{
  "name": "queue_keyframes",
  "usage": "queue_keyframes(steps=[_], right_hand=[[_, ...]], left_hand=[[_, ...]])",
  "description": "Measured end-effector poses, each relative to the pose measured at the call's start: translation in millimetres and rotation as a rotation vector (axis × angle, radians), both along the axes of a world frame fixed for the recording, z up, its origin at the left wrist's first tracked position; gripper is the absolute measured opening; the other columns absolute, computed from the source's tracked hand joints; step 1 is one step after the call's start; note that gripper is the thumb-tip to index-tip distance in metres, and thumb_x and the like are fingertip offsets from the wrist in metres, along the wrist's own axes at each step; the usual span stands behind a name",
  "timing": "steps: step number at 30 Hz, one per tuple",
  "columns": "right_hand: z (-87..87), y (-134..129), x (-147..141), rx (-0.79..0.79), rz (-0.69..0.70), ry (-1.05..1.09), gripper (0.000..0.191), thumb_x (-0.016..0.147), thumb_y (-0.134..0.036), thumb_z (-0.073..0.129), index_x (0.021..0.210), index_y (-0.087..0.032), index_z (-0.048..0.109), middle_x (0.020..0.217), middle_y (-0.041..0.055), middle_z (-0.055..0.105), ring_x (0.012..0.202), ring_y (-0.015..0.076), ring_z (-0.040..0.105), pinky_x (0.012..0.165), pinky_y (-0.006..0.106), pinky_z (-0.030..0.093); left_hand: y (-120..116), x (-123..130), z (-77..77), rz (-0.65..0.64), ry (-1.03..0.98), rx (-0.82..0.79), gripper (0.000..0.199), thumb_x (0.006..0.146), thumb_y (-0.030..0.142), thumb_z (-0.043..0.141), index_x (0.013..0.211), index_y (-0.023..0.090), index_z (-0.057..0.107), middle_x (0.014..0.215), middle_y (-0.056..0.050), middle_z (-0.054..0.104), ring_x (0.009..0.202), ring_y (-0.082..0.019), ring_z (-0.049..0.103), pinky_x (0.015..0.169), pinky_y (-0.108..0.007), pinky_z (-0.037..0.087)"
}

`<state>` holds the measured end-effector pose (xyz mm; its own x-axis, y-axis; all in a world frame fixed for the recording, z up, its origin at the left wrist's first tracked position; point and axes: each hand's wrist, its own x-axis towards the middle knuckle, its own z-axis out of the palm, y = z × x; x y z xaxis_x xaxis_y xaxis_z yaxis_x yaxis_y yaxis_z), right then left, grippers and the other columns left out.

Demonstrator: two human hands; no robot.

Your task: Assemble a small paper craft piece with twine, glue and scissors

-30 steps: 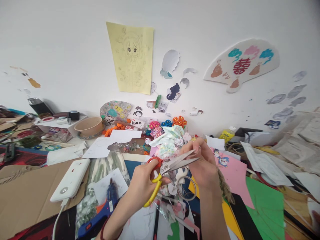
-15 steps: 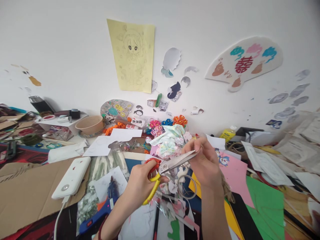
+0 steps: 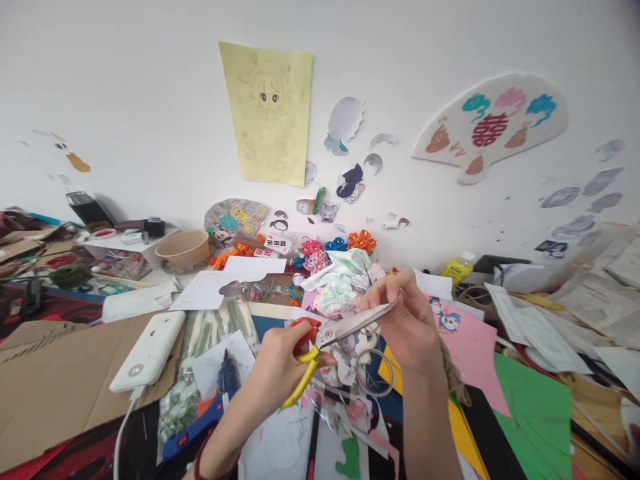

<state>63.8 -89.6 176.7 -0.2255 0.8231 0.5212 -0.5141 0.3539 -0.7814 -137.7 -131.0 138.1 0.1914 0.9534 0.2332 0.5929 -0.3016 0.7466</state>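
Note:
My left hand [image 3: 280, 367] is wrapped round the red and yellow handles of a pair of scissors [image 3: 345, 328]. The blades point right and lie almost together, their tips at the fingers of my right hand [image 3: 407, 320]. That hand is closed in a pinch, and whatever is between its fingertips is too small or hidden to name. Behind my right wrist hangs a bundle of twine [image 3: 453, 377]. Below the blades, a roll of tape [image 3: 374, 373] lies among paper scraps.
A blue glue gun [image 3: 200, 423] and a white power bank [image 3: 147, 353] with a cable lie left, near cardboard [image 3: 55, 380]. Pink paper [image 3: 470, 347] and green paper [image 3: 535, 407] lie right. Crochet flowers [image 3: 361, 240] stand at the back near a beige bowl [image 3: 183, 249].
The scissor blades have closed from a slight gap to almost together. Both hands stay in nearly the same place, and the view has shifted slightly.

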Motion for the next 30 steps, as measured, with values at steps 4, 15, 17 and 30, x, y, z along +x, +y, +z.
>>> queue_keyframes(steps=[4,15,17,30], right_hand=[[1.2,-1,0,-0.027,-0.037,-0.008,0.016,0.093,-0.034,0.062,0.081,-0.024,0.058,0.074,0.0004,0.054,0.068,0.0177,0.052,0.065,0.033,0.039],[1.4,-1,2,-0.045,-0.059,0.008,0.015,0.091,-0.034,0.065,0.081,-0.024,0.059,0.075,0.0001,0.055,0.072,0.0167,0.054,0.068,0.033,0.044],[1.4,0,3,-0.052,-0.082,0.008,0.015,0.091,-0.035,0.066,0.082,-0.024,0.06,0.076,0.0001,0.056,0.072,0.0168,0.056,0.068,0.033,0.045],[8.0,-11,-7,-0.133,-0.2,-0.021,0.02,0.092,-0.031,0.063,0.075,-0.021,0.064,0.072,0.0009,0.063,0.068,0.0154,0.061,0.066,0.031,0.052]], left_hand=[[-1,0,0.5,0.026,0.007,0.012,0.05,0.081,0.057,0.06,0.064,0.021,0.029,0.056,0.008,0.024,0.057,-0.01,0.019,0.053,-0.024,0.018],[2,0,-6.4,-0.009,-0.047,-0.019,0.049,0.081,0.052,0.063,0.061,0.018,0.035,0.059,0.008,0.02,0.061,-0.01,0.016,0.053,-0.024,0.015],[2,0,-8.3,-0.028,-0.096,-0.043,0.047,0.081,0.052,0.063,0.06,0.018,0.038,0.057,0.007,0.024,0.059,-0.009,0.02,0.053,-0.024,0.017],[17,36,27.8,0.105,-0.664,0.068,0.029,0.074,0.038,0.08,0.074,0.016,0.06,0.092,-0.005,0.074,0.057,-0.009,0.051,0.053,-0.021,0.042]])
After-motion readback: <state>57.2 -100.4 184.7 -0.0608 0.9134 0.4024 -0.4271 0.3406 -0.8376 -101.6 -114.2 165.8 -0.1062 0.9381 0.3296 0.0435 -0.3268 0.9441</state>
